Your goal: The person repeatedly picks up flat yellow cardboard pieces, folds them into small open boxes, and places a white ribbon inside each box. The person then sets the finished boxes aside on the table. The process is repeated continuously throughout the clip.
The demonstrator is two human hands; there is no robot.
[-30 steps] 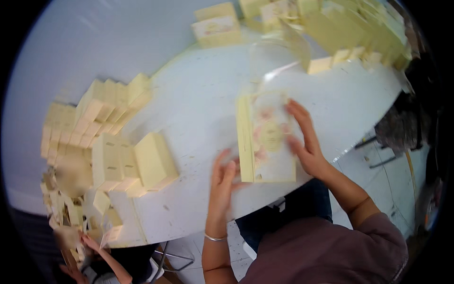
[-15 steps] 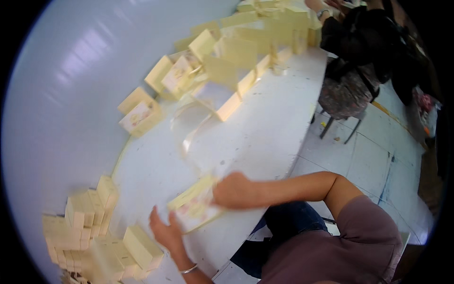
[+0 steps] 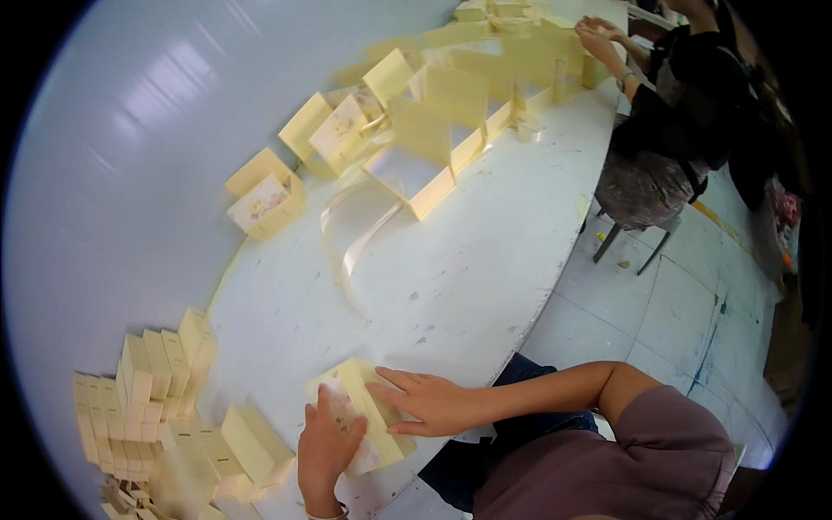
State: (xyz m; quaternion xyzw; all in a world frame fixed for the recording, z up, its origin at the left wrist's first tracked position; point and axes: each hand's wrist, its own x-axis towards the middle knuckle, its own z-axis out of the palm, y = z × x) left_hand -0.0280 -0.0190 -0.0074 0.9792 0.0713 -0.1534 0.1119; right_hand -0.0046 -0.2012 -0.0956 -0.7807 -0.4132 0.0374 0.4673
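A pale yellow box [image 3: 395, 444] with a flower-printed panel lies on the table at its near edge. My left hand [image 3: 331, 442] rests over its printed side, thumb and forefinger apart. From the right, my right hand [image 3: 426, 404] lies across the box with its fingers stretched out and spread. Both hands touch the box and partly cover it. Whatever lies under the palms is hidden.
Several stacked yellow boxes [image 3: 258, 440] stand at the lower left. Open boxes [image 3: 431, 192] line the far side of the table [image 3: 485, 269], with a loose pale ribbon [image 3: 357, 247] trailing from one. A co-worker's hands [image 3: 602, 39] show at the far right, above a stool [image 3: 641, 227].
The box has turned and come nearer. My right hand has gone from a closed fist to spread fingers on it. My left hand has moved from the box's side onto its printed panel.
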